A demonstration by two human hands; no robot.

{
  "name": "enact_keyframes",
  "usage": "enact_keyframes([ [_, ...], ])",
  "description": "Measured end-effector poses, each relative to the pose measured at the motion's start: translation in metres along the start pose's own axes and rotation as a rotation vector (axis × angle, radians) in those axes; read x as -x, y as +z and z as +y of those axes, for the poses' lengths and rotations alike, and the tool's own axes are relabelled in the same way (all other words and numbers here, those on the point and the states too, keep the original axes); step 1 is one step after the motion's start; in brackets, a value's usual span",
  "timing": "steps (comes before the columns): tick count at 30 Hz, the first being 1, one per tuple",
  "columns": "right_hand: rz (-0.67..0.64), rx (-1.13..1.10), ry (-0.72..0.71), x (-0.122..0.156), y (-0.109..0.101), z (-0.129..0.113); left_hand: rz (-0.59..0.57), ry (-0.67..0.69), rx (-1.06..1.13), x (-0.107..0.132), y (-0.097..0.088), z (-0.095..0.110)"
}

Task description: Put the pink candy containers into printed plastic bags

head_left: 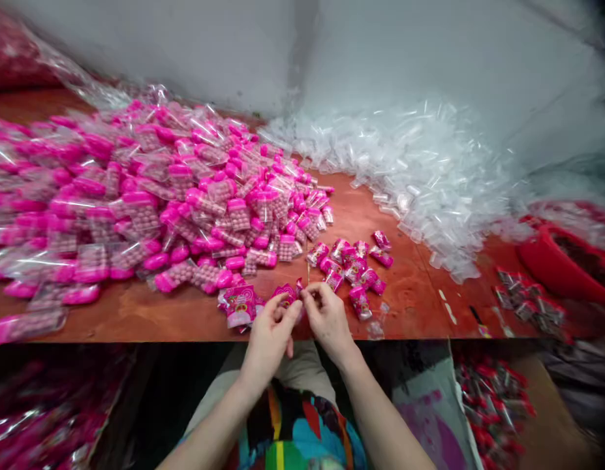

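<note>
Hands pinching same pink packet [285, 295] at near table edge [136, 320]: left hand [270, 333] left end, right hand [327, 318] right end, packet crosswise between.

1. Left half of the table [136, 320]: blocked by a deep heap of pink bottle packs [136, 189]; only a narrow bare strip runs along the near edge.
2. Centre: open wood between that heap and the clear tube pile [429, 176], partly taken up by a cluster of small pink sachets [354, 264].
3. Right: red basin [566, 261] and dark wrapped packs [527, 303] obstruct the near corner.
4. Rear: wall close behind both piles.
</note>
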State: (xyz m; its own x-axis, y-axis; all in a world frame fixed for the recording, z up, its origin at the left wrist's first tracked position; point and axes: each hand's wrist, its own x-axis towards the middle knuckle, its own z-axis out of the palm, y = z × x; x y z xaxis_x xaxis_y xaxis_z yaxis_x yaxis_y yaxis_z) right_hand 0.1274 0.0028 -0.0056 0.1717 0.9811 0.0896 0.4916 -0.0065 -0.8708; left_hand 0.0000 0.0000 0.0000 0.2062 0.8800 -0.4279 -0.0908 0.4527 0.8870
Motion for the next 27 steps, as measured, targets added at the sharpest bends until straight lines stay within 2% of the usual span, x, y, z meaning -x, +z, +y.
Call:
enact_keyframes([
  [3,-0.022,-0.123,0.0,0.004,0.005,0.001,0.05,0.045,-0.023,-0.007,-0.001,0.001],
  [6,0.0,-0.174,-0.011,0.0,0.009,0.013,0.128,0.085,-0.024,-0.01,-0.002,0.007],
  [9,0.028,-0.091,-0.045,-0.014,0.006,0.031,0.17,0.081,-0.008,-0.009,-0.002,0.017],
  [12,0.043,-0.022,-0.072,-0.032,-0.004,0.043,0.181,-0.002,0.076,-0.008,-0.003,0.028],
  [16,0.09,0.064,-0.137,-0.056,-0.006,0.038,0.175,-0.051,0.182,-0.012,-0.007,0.033],
  [21,0.114,0.158,-0.139,-0.089,0.023,0.016,0.178,-0.062,0.181,-0.019,-0.009,0.029],
  [24,0.174,0.15,0.006,-0.105,0.043,0.007,0.187,-0.068,0.193,-0.02,-0.009,0.03],
  [27,0.185,0.05,0.123,-0.112,0.051,0.006,0.213,-0.075,0.213,-0.021,-0.011,0.035],
])
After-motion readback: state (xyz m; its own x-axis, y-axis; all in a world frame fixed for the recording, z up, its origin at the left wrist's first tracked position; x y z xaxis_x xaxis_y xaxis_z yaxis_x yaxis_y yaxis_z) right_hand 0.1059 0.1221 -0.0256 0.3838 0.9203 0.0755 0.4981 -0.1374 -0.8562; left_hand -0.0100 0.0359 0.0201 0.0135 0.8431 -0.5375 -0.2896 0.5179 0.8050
